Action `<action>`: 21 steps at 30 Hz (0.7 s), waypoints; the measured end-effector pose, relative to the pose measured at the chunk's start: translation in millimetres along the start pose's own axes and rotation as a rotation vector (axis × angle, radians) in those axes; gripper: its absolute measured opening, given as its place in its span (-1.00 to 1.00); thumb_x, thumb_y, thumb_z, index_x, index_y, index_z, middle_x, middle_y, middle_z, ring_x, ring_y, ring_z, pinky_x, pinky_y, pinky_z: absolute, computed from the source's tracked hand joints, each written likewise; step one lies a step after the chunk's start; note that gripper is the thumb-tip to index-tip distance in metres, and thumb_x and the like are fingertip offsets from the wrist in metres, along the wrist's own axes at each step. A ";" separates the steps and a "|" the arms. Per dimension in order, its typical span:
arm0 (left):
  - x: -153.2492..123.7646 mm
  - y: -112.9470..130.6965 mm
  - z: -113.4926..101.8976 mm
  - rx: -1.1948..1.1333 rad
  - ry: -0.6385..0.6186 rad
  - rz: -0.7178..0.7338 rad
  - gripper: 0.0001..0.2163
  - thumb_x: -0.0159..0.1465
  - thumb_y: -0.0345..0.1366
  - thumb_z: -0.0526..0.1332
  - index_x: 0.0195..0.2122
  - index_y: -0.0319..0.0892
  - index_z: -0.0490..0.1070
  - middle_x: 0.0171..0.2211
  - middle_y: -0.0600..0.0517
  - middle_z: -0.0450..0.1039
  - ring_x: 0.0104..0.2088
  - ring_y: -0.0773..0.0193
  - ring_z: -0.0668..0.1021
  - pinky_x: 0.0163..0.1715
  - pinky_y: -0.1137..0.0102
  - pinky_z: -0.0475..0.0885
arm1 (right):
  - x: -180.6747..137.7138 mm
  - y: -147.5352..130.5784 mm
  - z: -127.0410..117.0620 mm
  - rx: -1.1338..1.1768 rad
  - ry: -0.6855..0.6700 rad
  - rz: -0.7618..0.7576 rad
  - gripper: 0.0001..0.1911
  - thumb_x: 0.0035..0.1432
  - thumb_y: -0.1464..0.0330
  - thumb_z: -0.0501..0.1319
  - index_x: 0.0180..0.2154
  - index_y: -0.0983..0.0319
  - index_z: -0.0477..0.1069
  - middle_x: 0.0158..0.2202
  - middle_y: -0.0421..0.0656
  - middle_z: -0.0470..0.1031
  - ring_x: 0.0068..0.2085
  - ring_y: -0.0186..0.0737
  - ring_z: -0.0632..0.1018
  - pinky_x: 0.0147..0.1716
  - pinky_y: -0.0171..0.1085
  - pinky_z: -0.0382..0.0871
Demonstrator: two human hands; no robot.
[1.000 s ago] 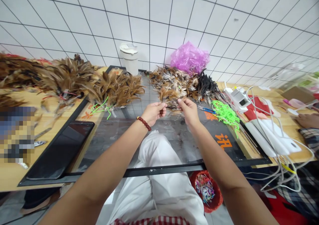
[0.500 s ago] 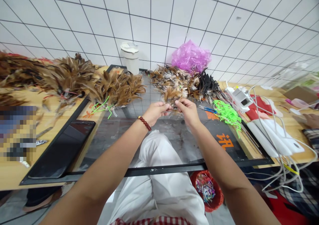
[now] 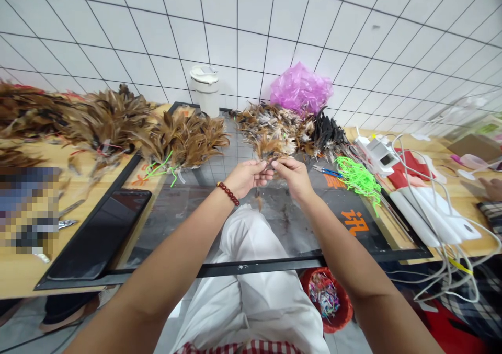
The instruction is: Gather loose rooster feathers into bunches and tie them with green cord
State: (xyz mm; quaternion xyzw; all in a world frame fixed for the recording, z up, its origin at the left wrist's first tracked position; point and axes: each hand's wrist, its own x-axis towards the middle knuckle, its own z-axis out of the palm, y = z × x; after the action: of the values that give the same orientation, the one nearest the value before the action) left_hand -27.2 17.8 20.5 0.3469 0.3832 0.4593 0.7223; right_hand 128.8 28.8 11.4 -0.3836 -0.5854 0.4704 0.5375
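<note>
The left hand (image 3: 245, 179) and right hand (image 3: 294, 176) pinch closed; I can't tell on what. Near them, a small brown feather (image 3: 258, 201) points longways toward the white pants (image 3: 254, 301).

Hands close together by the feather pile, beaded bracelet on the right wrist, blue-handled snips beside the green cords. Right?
Bracelet side is wrong: the head view shows it on the left wrist. The rest stands: left hand and right hand close together by the feather pile, blue-handled snips beside the green cords.
</note>
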 end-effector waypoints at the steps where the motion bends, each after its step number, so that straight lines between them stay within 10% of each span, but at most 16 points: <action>1: -0.7 0.2 0.1 0.003 -0.003 -0.018 -0.88 0.17 -0.34 0.28 -0.38 -0.31 0.42 -0.49 -0.07 0.50 -0.51 0.36 0.53 -0.54 0.51 0.35 | -0.2 0.9 0.5 -0.015 0.007 -0.016 -0.82 -0.06 0.19 0.34 -0.45 0.17 0.53 -0.40 -0.22 0.49 -0.35 -0.28 0.46 -0.34 -0.28 0.30; 11: 0.9 -1.6 -2.0 0.022 -0.049 0.083 -0.84 0.13 -0.31 0.32 -0.43 -0.33 0.41 -0.61 0.07 0.35 -0.61 0.45 0.41 -0.62 0.54 0.28 | 2.9 9.4 -6.3 -0.310 -0.020 -0.170 -0.81 0.09 0.27 0.24 -0.28 0.22 0.53 -0.37 -0.17 0.48 -0.31 -0.25 0.46 -0.21 -0.23 0.34; 17: 4.6 4.0 -6.5 -0.154 0.166 0.238 -0.88 0.18 -0.33 0.27 -0.41 -0.29 0.39 -0.60 0.10 0.34 -0.59 0.47 0.40 -0.58 0.55 0.30 | -7.0 -1.8 -6.0 -0.896 -0.607 -0.480 -0.65 0.12 0.54 0.08 -0.14 0.17 0.52 -0.19 -0.10 0.42 -0.17 -0.23 0.42 -0.19 -0.27 0.26; 21: 5.3 4.4 -7.4 -0.182 0.231 0.241 -0.89 0.20 -0.36 0.24 -0.41 -0.29 0.38 -0.60 0.11 0.33 -0.59 0.47 0.40 -0.58 0.56 0.29 | -14.2 -10.2 3.8 -1.153 -0.742 -0.522 -0.78 0.17 0.44 0.13 -0.21 0.18 0.52 -0.24 -0.09 0.41 -0.20 -0.18 0.40 -0.24 -0.25 0.22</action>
State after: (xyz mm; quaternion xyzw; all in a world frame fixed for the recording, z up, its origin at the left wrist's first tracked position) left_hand -33.8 25.2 19.6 0.2686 0.3762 0.6119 0.6418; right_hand 127.4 12.1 17.5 -0.2688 -0.9558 0.0431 0.1112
